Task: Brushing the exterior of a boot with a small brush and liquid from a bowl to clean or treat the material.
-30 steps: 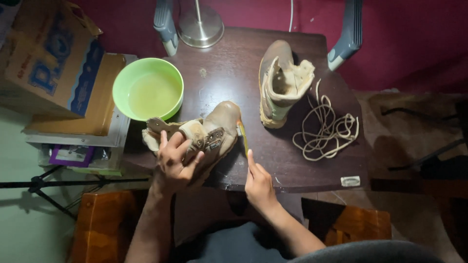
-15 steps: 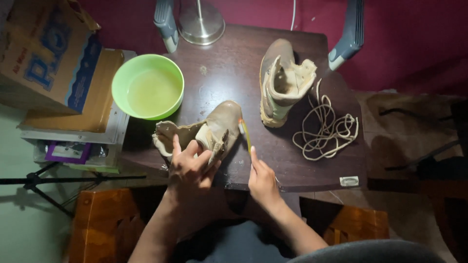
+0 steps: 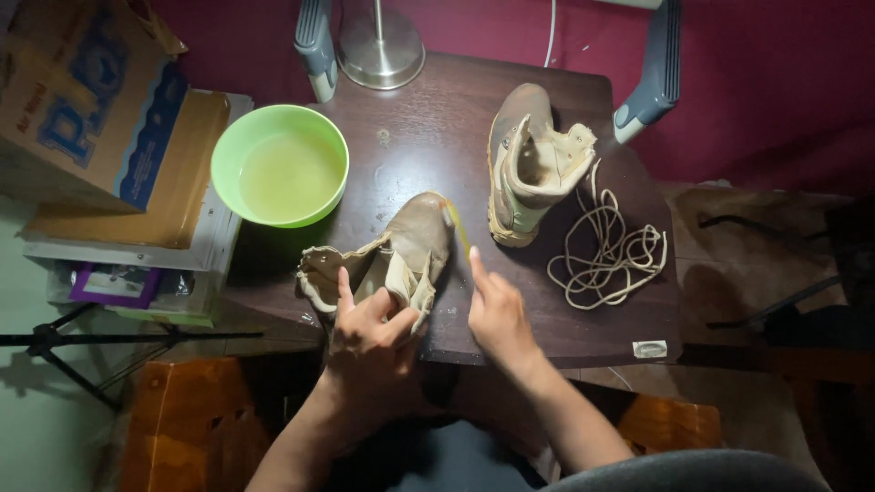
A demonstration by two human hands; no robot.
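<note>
1. Head view: a dark table (image 3: 410, 146) is seen from above. Its near edge runs just past the hands, and its right edge lies beyond a coil of laces (image 3: 606, 255).
2. Open room is left on the table between a green bowl (image 3: 280, 164) and a second boot (image 3: 529, 164), and again along the near right corner.
3. The far edge is crowded by a metal lamp base (image 3: 381, 46), with two grey-blue chair arms, one at either side of it.
4. A cardboard box (image 3: 82, 100) with large blue lettering is set off the table's left edge, tilted, on a stack of flat items. A small pale label (image 3: 650, 349) is stuck at the table's near right corner.
5. The boot (image 3: 401, 260) being worked on is laid on its side near the near edge. Its long axis runs diagonally, the toe pointed up and to the right, and the open ankle end towards the lower left.
6. The left hand (image 3: 369, 333) is closed on the boot's tongue and upper flaps, which are pinched between fingers and thumb.
7. The right hand (image 3: 497, 314) is closed around a thin yellow brush (image 3: 456, 228), whose tip is held against the boot's toe.
8. The second boot stands apart, its toe pointed away, just beside the laces.
</note>
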